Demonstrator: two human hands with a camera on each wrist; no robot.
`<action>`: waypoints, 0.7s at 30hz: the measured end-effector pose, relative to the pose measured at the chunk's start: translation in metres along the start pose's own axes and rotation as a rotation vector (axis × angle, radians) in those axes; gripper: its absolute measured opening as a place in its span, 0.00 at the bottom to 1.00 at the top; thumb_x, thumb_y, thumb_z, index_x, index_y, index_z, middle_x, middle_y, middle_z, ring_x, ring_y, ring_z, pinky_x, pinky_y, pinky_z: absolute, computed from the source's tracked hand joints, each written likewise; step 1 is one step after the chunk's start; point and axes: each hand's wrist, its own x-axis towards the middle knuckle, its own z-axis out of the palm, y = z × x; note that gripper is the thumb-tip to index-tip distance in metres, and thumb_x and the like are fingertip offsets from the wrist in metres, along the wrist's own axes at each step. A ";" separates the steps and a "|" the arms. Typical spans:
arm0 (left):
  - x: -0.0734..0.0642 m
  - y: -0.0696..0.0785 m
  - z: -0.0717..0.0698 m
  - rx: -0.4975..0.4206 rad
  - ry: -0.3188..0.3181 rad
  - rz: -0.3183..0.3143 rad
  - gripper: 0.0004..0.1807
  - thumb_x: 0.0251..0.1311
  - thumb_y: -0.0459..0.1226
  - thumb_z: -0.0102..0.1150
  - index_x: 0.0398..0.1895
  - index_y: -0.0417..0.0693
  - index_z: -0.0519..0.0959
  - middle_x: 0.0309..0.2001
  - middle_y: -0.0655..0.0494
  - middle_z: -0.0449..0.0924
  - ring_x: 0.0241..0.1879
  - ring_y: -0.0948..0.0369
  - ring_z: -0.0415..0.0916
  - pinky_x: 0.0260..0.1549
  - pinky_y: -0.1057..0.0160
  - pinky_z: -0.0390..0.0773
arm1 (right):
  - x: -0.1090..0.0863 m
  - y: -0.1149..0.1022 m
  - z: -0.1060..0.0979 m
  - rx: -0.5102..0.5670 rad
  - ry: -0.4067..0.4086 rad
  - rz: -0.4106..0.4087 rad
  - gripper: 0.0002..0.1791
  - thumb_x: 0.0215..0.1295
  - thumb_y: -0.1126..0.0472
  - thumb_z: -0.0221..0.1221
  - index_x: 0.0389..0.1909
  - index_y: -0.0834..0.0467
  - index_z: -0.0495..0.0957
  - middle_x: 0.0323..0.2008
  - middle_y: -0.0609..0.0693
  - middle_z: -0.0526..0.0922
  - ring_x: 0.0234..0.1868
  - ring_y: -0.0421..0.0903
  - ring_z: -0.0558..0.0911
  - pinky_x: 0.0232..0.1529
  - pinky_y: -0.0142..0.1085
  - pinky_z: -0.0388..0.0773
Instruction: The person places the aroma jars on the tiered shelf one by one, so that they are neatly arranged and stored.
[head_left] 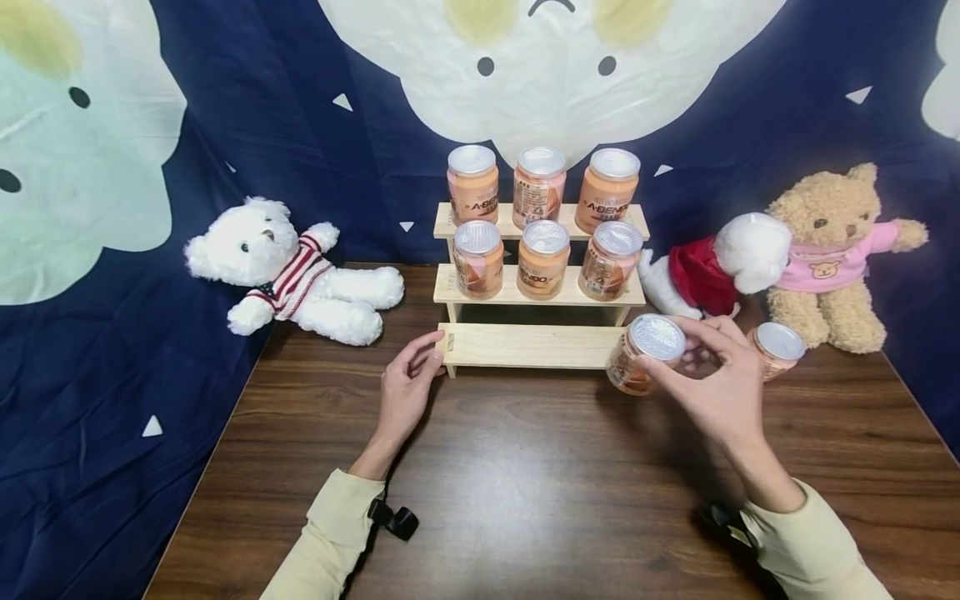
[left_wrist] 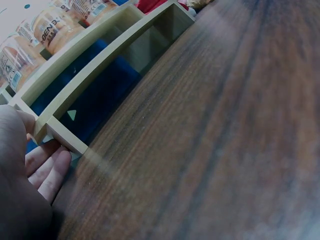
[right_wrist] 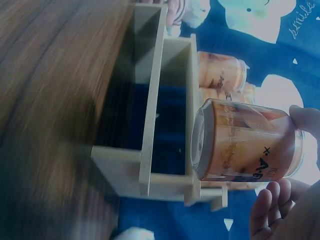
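A three-step wooden display rack stands at the middle of the table. My left hand grips the left end of its lowest step, thumb at the top and fingers below in the left wrist view. In my right hand is a clear jar with orange contents and a silver lid, held near that lid between thumb and fingers. It is upright, slightly tilted, at the right end of the lowest step. Three similar jars stand on the middle step and three more jars on the top one.
Another jar stands on the table behind my right hand, partly hidden. A white teddy bear sits at the left; a white plush in red and a tan teddy bear are at the right. Behind hangs a blue patterned cloth.
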 end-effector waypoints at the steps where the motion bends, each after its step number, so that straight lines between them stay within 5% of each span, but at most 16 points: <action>1: 0.000 0.000 0.000 -0.001 -0.002 -0.001 0.17 0.79 0.30 0.64 0.67 0.41 0.86 0.60 0.39 0.89 0.49 0.70 0.88 0.49 0.66 0.92 | 0.001 -0.001 0.003 0.005 -0.008 -0.004 0.31 0.41 0.75 0.86 0.53 0.65 0.92 0.33 0.44 0.75 0.32 0.34 0.76 0.31 0.17 0.76; 21: 0.001 0.000 0.001 -0.004 0.002 -0.002 0.17 0.80 0.29 0.63 0.67 0.39 0.86 0.59 0.38 0.89 0.49 0.70 0.88 0.50 0.66 0.92 | 0.006 -0.020 0.070 0.054 -0.153 -0.028 0.31 0.44 0.67 0.89 0.53 0.64 0.92 0.36 0.50 0.77 0.31 0.42 0.75 0.29 0.22 0.72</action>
